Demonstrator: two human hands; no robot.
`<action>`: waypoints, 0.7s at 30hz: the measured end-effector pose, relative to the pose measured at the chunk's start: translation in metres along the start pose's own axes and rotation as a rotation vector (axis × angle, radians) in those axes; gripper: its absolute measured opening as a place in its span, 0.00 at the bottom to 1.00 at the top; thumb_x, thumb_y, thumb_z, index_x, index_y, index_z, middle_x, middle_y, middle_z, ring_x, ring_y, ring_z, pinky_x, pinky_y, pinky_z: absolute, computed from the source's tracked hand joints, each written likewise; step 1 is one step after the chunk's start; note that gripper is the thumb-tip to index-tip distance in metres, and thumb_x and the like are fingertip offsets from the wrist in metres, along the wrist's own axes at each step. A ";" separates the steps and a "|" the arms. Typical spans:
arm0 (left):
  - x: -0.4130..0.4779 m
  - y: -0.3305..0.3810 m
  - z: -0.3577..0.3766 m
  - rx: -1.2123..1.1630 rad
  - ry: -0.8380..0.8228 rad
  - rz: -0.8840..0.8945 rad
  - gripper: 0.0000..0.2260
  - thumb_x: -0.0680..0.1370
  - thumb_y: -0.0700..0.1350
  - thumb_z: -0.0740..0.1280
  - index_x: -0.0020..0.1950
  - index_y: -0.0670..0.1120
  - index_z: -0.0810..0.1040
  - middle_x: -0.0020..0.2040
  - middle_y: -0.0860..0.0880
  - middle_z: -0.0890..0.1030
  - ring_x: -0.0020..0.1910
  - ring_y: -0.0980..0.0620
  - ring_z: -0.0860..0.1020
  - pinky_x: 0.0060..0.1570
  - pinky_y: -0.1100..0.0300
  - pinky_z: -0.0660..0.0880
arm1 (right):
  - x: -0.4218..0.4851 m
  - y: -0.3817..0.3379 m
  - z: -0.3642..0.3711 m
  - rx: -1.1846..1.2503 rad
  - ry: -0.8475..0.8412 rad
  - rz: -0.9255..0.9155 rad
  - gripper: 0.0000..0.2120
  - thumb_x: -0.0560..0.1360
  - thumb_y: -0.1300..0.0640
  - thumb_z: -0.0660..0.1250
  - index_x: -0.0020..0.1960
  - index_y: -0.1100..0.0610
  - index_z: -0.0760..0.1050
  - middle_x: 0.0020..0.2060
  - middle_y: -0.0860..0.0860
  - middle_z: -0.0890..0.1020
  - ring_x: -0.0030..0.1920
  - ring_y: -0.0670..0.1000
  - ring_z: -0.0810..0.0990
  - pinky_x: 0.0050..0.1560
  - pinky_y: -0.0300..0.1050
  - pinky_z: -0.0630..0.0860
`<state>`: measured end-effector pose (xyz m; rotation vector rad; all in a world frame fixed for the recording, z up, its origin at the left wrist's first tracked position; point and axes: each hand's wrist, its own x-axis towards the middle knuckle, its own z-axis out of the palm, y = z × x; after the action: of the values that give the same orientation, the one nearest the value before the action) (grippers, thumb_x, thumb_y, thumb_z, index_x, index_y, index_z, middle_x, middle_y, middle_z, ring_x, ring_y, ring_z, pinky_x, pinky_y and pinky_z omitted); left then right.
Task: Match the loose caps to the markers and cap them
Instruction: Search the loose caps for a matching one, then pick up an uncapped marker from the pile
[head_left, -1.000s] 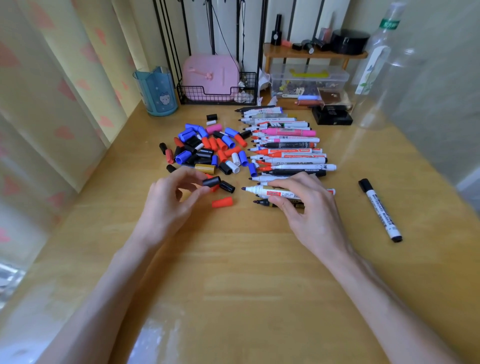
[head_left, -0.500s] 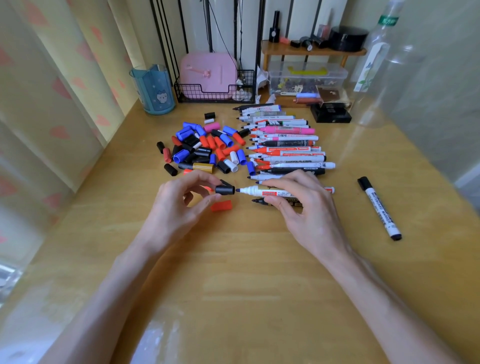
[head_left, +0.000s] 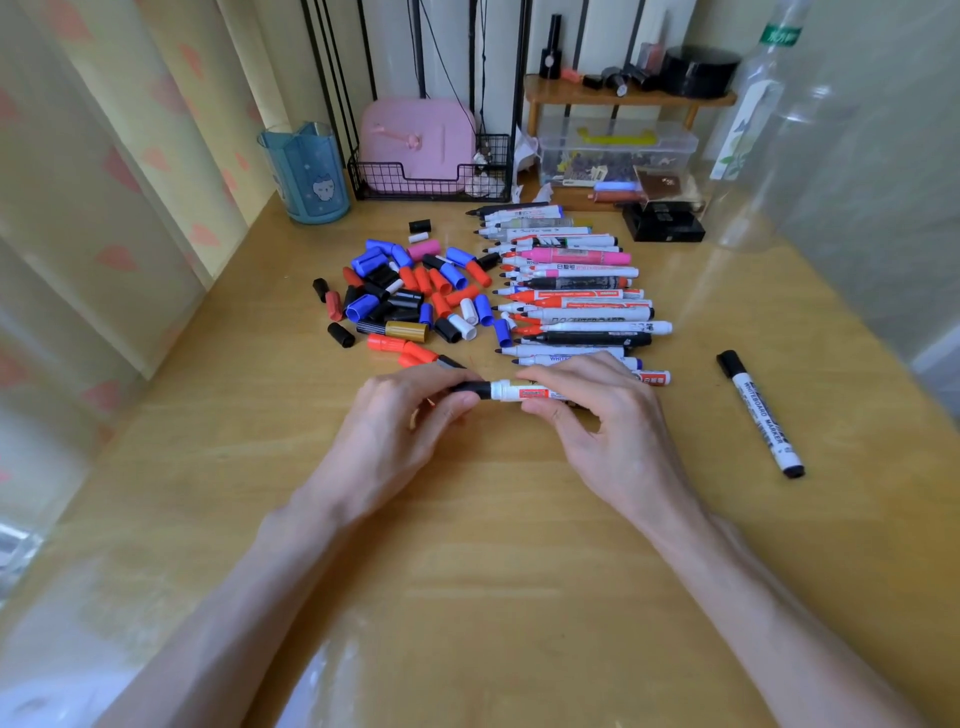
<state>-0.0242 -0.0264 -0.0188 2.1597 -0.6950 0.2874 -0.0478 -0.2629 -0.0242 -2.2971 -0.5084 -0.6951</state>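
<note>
Pinched between the thumb and fingertips of the left hand (head_left: 410, 415), the black cap (head_left: 470, 388) sits over the nib end of the white marker (head_left: 519, 391); the right hand (head_left: 597, 415) grips that marker's barrel, fingers curled over the top and thumb beneath; both hands are low over the table (head_left: 519, 545) at the centre of the frame. Cap and barrel lie on one line running left to right across the picture; the cap is at the left end, meeting the white collar with no gap I can make out, though whether it is fully seated cannot be told. The coming move likely turns on that shared axis: the hands need only press toward each other along it, the left pushing rightward, the right bracing; a cap tilted off the line would probably bind. Behind the hands, in the upper middle of the frame, the loose caps (head_left: 415, 296) lie heaped in blue, red, black and white, nearer the left hand; just beside them the uncapped markers (head_left: 571, 291) lie in a row, nibs pointing left toward the heap, nearer the right hand. One capped whiteboard marker (head_left: 761, 413) lies well apart at the right of the frame.
</note>
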 end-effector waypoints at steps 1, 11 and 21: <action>0.001 0.000 -0.001 0.019 -0.002 0.009 0.08 0.83 0.48 0.68 0.60 0.49 0.84 0.42 0.59 0.83 0.41 0.59 0.80 0.45 0.65 0.75 | 0.001 0.001 -0.001 -0.002 -0.007 -0.003 0.11 0.77 0.58 0.75 0.59 0.56 0.86 0.47 0.48 0.85 0.49 0.52 0.79 0.54 0.43 0.74; 0.000 -0.037 -0.019 0.242 0.043 -0.113 0.12 0.78 0.48 0.73 0.60 0.59 0.82 0.53 0.58 0.82 0.52 0.54 0.77 0.46 0.57 0.73 | 0.002 0.011 -0.004 -0.055 0.010 0.094 0.12 0.77 0.58 0.76 0.59 0.55 0.85 0.50 0.47 0.85 0.53 0.52 0.79 0.56 0.47 0.76; 0.003 -0.043 -0.016 0.196 0.034 -0.150 0.07 0.79 0.49 0.74 0.57 0.57 0.84 0.51 0.60 0.83 0.50 0.57 0.79 0.45 0.70 0.67 | 0.002 0.007 -0.005 -0.060 -0.014 0.099 0.12 0.77 0.56 0.76 0.60 0.55 0.84 0.50 0.46 0.85 0.52 0.51 0.79 0.56 0.45 0.75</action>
<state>0.0030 0.0068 -0.0355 2.3735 -0.4992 0.3225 -0.0443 -0.2708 -0.0234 -2.3669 -0.3818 -0.6549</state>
